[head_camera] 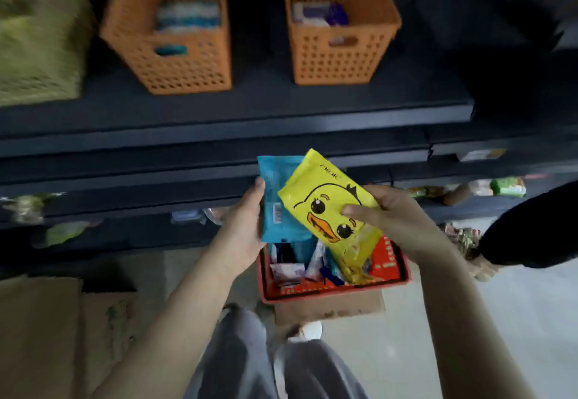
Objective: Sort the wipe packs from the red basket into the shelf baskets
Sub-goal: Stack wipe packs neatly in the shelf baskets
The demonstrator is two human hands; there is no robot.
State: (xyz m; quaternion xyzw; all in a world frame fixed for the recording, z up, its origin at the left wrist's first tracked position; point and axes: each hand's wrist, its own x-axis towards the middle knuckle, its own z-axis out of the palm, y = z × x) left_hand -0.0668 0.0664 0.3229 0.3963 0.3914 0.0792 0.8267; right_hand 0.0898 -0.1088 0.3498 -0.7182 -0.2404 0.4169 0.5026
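My left hand [242, 229] grips a blue wipe pack [278, 198] by its left edge. My right hand [397, 217] holds a yellow wipe pack with a duck face [325, 198], thumb pressed on its front; it overlaps the blue pack. Both packs hang above the red basket [391, 269], which stands on a cardboard box and holds several more packs. On the dark shelf above stand two orange baskets: the left one [187, 67] holds blue-white packs, the right one [337, 61] holds purple-white packs. A green basket [34, 48] sits at the far left.
The dark shelf edge [237, 126] runs across the middle, with lower shelves of goods behind my hands. Cardboard boxes [53, 330] stand at the lower left. Another person's dark sleeve [538, 226] reaches in at the right. My grey trouser legs fill the bottom centre.
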